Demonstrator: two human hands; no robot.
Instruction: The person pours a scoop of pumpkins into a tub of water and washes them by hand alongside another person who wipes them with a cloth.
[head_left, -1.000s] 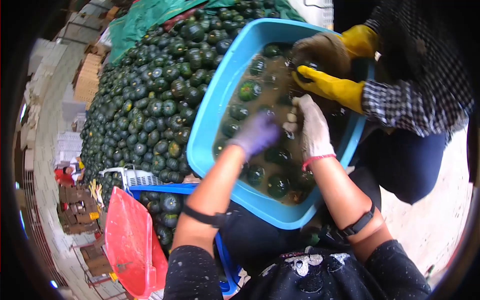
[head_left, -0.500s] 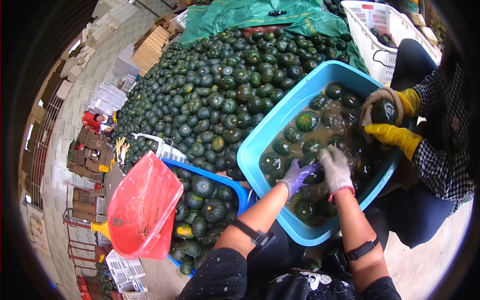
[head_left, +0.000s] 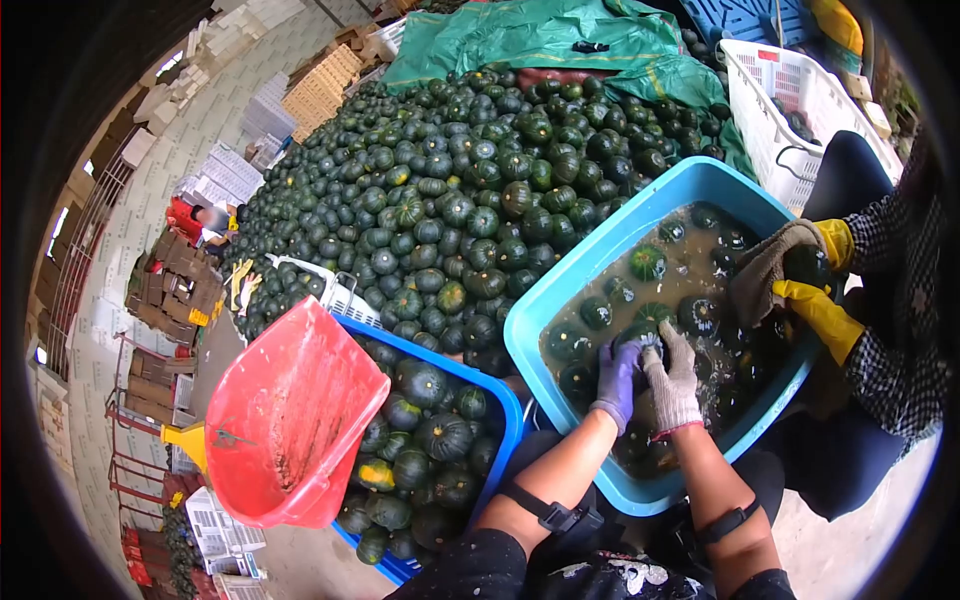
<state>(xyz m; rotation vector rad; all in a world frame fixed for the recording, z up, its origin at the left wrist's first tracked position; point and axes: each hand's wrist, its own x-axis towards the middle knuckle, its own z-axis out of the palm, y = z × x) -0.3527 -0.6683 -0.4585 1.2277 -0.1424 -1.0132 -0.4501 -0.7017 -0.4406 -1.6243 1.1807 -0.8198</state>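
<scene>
My left hand (head_left: 620, 380), in a purple glove, and my right hand (head_left: 672, 382), in a pale knitted glove, come together inside a light-blue tub (head_left: 534, 345). Their fingers curl around a wet dark green pumpkin (head_left: 648, 341), mostly covered by the gloves. Muddy water fills the tub, and several other pumpkins float around my hands, among them a striped green pumpkin (head_left: 647, 262). At the right side, a co-worker's yellow-gloved hands (head_left: 822, 312) hold a brown cloth (head_left: 765, 275) against another pumpkin.
A big heap of dark green pumpkins (head_left: 440, 200) spreads behind the tub. To the left stands a blue crate (head_left: 505, 400) full of pumpkins, with a red scoop (head_left: 290, 420) over its edge. A white basket (head_left: 775, 110) is at the back right, near a green tarp (head_left: 560, 40).
My hands have drawn closer together around the pumpkin. The view has shifted, so the tub appears lower and further right. The co-worker's cloth now covers more of their pumpkin.
</scene>
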